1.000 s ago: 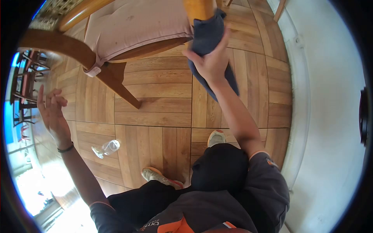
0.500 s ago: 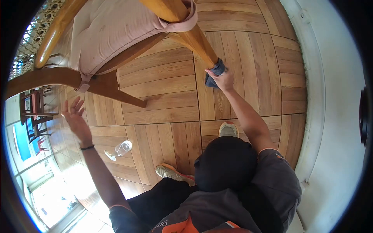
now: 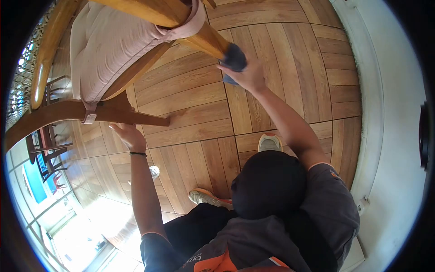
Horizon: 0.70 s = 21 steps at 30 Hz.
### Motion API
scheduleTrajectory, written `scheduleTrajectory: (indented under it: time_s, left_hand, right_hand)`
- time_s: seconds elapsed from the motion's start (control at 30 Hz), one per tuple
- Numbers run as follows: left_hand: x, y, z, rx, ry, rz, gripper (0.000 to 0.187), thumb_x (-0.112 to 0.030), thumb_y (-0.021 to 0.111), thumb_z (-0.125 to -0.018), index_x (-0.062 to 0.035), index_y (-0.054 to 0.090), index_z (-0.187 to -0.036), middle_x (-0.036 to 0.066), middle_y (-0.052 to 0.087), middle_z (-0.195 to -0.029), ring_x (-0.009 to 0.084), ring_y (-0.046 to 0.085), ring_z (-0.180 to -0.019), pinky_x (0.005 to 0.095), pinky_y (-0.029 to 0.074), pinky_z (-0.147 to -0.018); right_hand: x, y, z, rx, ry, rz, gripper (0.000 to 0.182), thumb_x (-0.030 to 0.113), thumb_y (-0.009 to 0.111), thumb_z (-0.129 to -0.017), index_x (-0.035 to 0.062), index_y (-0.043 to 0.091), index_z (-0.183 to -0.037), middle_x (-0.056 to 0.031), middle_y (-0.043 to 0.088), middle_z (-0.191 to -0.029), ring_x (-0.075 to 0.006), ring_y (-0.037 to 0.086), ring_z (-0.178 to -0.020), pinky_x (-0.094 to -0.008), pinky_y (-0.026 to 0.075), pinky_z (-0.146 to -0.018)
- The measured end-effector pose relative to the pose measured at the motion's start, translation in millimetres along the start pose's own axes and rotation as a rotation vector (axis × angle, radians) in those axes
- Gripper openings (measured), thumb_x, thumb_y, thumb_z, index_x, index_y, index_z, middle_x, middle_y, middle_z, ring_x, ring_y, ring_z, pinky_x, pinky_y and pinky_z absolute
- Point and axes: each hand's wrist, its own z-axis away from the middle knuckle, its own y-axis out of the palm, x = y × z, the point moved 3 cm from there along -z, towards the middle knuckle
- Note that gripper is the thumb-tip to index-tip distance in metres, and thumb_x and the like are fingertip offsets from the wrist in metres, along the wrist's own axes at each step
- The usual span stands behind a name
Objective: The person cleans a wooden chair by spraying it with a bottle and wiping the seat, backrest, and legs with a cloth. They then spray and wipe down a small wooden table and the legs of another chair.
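A wooden chair (image 3: 149,11) with a pink tufted cushion (image 3: 118,43) fills the upper left of the head view. My right hand (image 3: 250,77) is closed around a dark cloth (image 3: 234,58), which is wrapped about the lower end of one chair leg (image 3: 209,40); the cloth is slightly blurred. Against another chair leg (image 3: 152,119), my left hand (image 3: 130,136) grips from below. Its thumb shows on the near side, while most of its fingers are hidden behind the wood.
A clear bottle (image 3: 154,172) on the wood-patterned floor (image 3: 190,167) is partly covered by my left forearm. A white wall (image 3: 394,113) runs along the right. Darker chairs (image 3: 43,145) stand at the far left near bright windows. A dark-capped head (image 3: 269,186) shows below.
My left hand has moved right and taken hold of a chair leg. My right hand, with the cloth, has shifted up and left. The chair appears further left in view.
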Motion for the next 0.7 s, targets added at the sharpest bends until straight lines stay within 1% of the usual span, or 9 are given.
scheduleTrajectory:
  time_s: [0.03, 0.1, 0.17, 0.2, 0.3, 0.4, 0.5, 0.6, 0.7]
  left_hand:
    - [0, -2, -2, 0.011, -0.01, 0.001, 0.089, -0.077, 0.017, -0.093, -0.0108, 0.036, -0.149, 0.017, 0.054, -0.138, 0.0261, 0.046, -0.132, 0.0395, 0.023, -0.114]
    - [3, -5, -4, 0.034, -0.034, 0.007, 0.089, -0.077, 0.017, -0.093, -0.0115, 0.035, -0.149, 0.017, 0.055, -0.137, 0.0241, 0.045, -0.132, 0.0383, 0.02, -0.115]
    - [5, -5, -3, 0.042, -0.053, 0.02, 0.088, -0.077, 0.017, -0.093, -0.0121, 0.034, -0.15, 0.017, 0.054, -0.138, 0.0222, 0.044, -0.132, 0.0375, 0.019, -0.113]
    - [4, -5, -3, 0.049, -0.059, 0.025, 0.088, -0.077, 0.017, -0.093, -0.0124, 0.034, -0.151, 0.017, 0.054, -0.138, 0.0213, 0.044, -0.132, 0.0372, 0.019, -0.113]
    - [6, -6, -4, 0.035, -0.031, -0.015, 0.087, -0.076, 0.017, -0.094, -0.0131, 0.035, -0.15, 0.015, 0.055, -0.137, 0.0199, 0.045, -0.131, 0.0374, 0.021, -0.11]
    - [10, -12, -8, 0.038, -0.072, -0.02, 0.084, -0.075, 0.02, -0.094, -0.0148, 0.033, -0.15, 0.011, 0.053, -0.139, 0.0193, 0.045, -0.132, 0.0385, 0.022, -0.11]
    - [4, -3, 1, 0.015, -0.03, -0.012, 0.08, -0.074, 0.025, -0.095, -0.0168, 0.031, -0.151, 0.006, 0.05, -0.141, 0.02, 0.047, -0.131, 0.0405, 0.024, -0.109]
    - [4, -5, 0, 0.067, -0.017, -0.059, 0.076, -0.071, 0.029, -0.096, -0.0178, 0.029, -0.151, 0.005, 0.047, -0.145, 0.0218, 0.049, -0.129, 0.0422, 0.026, -0.108]
    - [7, -7, -2, 0.08, 0.018, -0.013, 0.073, -0.069, 0.028, -0.098, -0.0175, 0.03, -0.15, 0.004, 0.047, -0.144, 0.0234, 0.051, -0.127, 0.0423, 0.027, -0.109]
  right_hand:
    - [-35, 4, 15, 0.028, 0.054, -0.018, 0.055, 0.04, 0.089, -0.068, 0.0068, 0.068, -0.106, -0.0131, 0.072, -0.086, -0.0265, 0.072, -0.077, -0.0354, 0.057, -0.065]
    - [-86, 4, 40, 0.093, 0.077, -0.005, 0.053, 0.039, 0.088, -0.068, 0.0065, 0.068, -0.105, -0.0124, 0.072, -0.085, -0.0269, 0.072, -0.08, -0.0359, 0.057, -0.069]
    - [-123, 1, 61, 0.189, 0.203, 0.099, 0.051, 0.037, 0.088, -0.069, 0.0066, 0.067, -0.105, -0.0118, 0.072, -0.086, -0.0273, 0.072, -0.081, -0.0358, 0.056, -0.071]
    - [-134, -1, 68, 0.233, 0.266, 0.15, 0.05, 0.036, 0.088, -0.069, 0.0066, 0.067, -0.105, -0.0114, 0.072, -0.086, -0.0275, 0.072, -0.082, -0.0358, 0.056, -0.072]
    - [-143, -2, 71, 0.295, 0.332, 0.25, 0.048, 0.034, 0.087, -0.07, 0.0061, 0.068, -0.103, -0.0108, 0.072, -0.087, -0.029, 0.071, -0.082, -0.0368, 0.055, -0.072]
    - [-128, -7, 70, 0.291, 0.404, 0.178, 0.048, 0.035, 0.087, -0.07, 0.0055, 0.068, -0.103, -0.0118, 0.071, -0.088, -0.0299, 0.07, -0.083, -0.0376, 0.055, -0.073]
    - [-104, -3, 49, 0.276, 0.261, 0.081, 0.049, 0.036, 0.087, -0.07, 0.0064, 0.069, -0.104, -0.0117, 0.072, -0.092, -0.0291, 0.07, -0.085, -0.037, 0.054, -0.076]
    - [-24, -6, 3, 0.28, 0.138, -0.049, 0.053, 0.036, 0.087, -0.071, 0.0035, 0.067, -0.108, -0.0132, 0.072, -0.097, -0.0255, 0.07, -0.089, -0.0351, 0.053, -0.081]
    - [37, -10, -35, 0.368, 0.244, -0.141, 0.058, 0.036, 0.089, -0.071, -0.0011, 0.066, -0.109, -0.0112, 0.072, -0.105, -0.0191, 0.068, -0.098, -0.0335, 0.052, -0.087]
